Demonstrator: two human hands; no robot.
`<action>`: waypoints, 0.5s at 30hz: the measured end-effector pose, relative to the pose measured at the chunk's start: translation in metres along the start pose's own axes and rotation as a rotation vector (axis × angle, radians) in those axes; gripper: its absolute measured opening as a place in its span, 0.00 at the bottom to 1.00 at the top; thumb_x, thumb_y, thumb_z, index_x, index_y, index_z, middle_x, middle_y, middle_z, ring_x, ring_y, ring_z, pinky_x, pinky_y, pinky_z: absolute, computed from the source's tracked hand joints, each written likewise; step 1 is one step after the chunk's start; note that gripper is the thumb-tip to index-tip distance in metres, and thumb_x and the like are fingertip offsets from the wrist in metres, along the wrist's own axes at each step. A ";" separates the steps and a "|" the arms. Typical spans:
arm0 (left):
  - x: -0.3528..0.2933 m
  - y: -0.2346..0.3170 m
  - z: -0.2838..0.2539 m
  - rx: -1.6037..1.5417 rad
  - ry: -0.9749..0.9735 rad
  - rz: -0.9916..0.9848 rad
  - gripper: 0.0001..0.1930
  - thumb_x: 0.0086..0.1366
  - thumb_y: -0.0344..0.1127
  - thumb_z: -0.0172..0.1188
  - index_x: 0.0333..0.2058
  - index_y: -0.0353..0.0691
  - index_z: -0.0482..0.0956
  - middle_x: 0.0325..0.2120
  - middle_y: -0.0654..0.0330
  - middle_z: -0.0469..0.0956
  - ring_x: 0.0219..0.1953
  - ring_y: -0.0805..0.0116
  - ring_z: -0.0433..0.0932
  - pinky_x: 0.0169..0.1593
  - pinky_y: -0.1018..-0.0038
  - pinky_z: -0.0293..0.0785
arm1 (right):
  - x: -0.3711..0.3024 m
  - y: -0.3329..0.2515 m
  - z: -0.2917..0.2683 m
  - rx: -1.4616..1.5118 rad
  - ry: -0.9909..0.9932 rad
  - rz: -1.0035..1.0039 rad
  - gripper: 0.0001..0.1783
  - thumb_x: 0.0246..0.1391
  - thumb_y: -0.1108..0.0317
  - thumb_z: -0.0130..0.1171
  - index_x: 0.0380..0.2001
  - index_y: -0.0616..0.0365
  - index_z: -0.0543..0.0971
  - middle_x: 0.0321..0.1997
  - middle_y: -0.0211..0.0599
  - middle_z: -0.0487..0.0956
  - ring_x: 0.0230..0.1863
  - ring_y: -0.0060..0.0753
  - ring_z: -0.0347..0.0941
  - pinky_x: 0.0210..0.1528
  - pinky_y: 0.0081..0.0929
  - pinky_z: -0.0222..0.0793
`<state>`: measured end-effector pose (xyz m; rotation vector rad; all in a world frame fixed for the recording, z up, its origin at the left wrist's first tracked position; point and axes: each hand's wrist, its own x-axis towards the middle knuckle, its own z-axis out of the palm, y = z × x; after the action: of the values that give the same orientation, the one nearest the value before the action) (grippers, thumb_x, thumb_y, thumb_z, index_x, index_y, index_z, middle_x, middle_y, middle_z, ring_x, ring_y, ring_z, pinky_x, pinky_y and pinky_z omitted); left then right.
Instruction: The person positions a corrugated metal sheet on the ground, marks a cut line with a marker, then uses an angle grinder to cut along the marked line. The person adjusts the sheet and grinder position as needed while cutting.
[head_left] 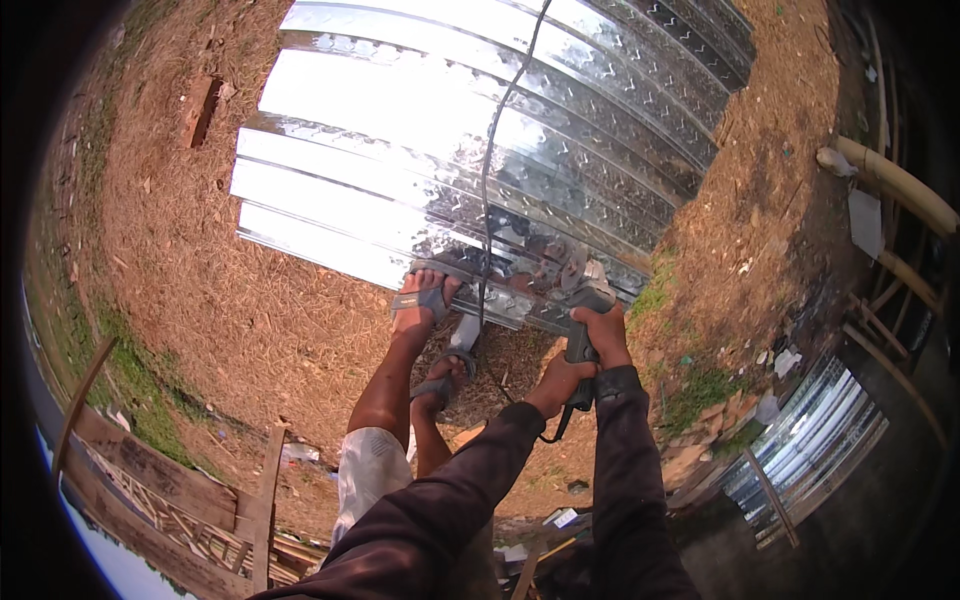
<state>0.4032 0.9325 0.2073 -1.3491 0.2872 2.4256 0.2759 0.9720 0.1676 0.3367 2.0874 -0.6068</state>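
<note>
Both bare hands are on one long, dark grey-green power tool with a thick, rounded body (580, 345). The right hand (605, 335) is wrapped around it close to the front, fingers folded over the casing; the left hand (563, 385) is closed around the rear part, nearer the dark-sleeved arms. The tool sits at the near edge of a wide, shiny, ribbed metal sheet (400, 150), towards its right end, its head pointing away from the person. From here I can't tell whether that head touches the metal.

The sheet lies flat on brown, straw-littered ground (270, 320), glaring white across its left part. A thin black cable (488, 180) runs over it from the far side to the near edge. One foot in a grey strapped sandal (428, 303) is at that near edge, to the left of the cable; the other foot (450, 372) is set further back. Off to the left lies a reddish-brown block (203, 112). On the right there are pale, thick bamboo poles (895, 185) and, below them, more silvery ribbed sheeting (810, 440). Weathered wooden boards (150, 460) stand at lower left.
</note>
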 end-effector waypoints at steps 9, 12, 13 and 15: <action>0.006 -0.004 -0.003 0.006 -0.002 -0.041 0.20 0.55 0.32 0.60 0.47 0.35 0.70 0.33 0.59 0.77 0.30 0.69 0.79 0.32 0.72 0.77 | -0.004 -0.007 0.002 0.027 0.001 -0.008 0.40 0.33 0.68 0.71 0.52 0.68 0.64 0.44 0.48 0.76 0.41 0.42 0.77 0.41 0.35 0.74; 0.007 -0.006 -0.002 -0.039 0.003 -0.001 0.22 0.51 0.37 0.63 0.43 0.31 0.72 0.32 0.57 0.76 0.29 0.67 0.79 0.31 0.72 0.76 | -0.001 -0.006 0.002 -0.004 0.013 -0.024 0.39 0.33 0.69 0.71 0.50 0.67 0.65 0.42 0.47 0.77 0.40 0.41 0.78 0.40 0.35 0.74; 0.008 -0.006 -0.002 -0.042 -0.007 0.010 0.22 0.51 0.37 0.63 0.43 0.32 0.72 0.33 0.57 0.76 0.30 0.67 0.79 0.31 0.72 0.76 | 0.000 -0.006 0.002 -0.009 0.020 -0.021 0.38 0.34 0.69 0.71 0.50 0.67 0.66 0.42 0.47 0.77 0.39 0.41 0.78 0.40 0.35 0.74; 0.009 -0.006 -0.002 -0.034 -0.027 0.018 0.23 0.51 0.37 0.63 0.44 0.32 0.71 0.33 0.57 0.76 0.31 0.67 0.79 0.32 0.72 0.76 | 0.001 -0.007 0.002 0.012 0.018 -0.027 0.36 0.34 0.70 0.71 0.49 0.66 0.66 0.41 0.46 0.77 0.39 0.40 0.78 0.39 0.35 0.74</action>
<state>0.4022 0.9391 0.1987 -1.3326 0.2535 2.4718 0.2736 0.9650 0.1680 0.3224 2.1090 -0.6340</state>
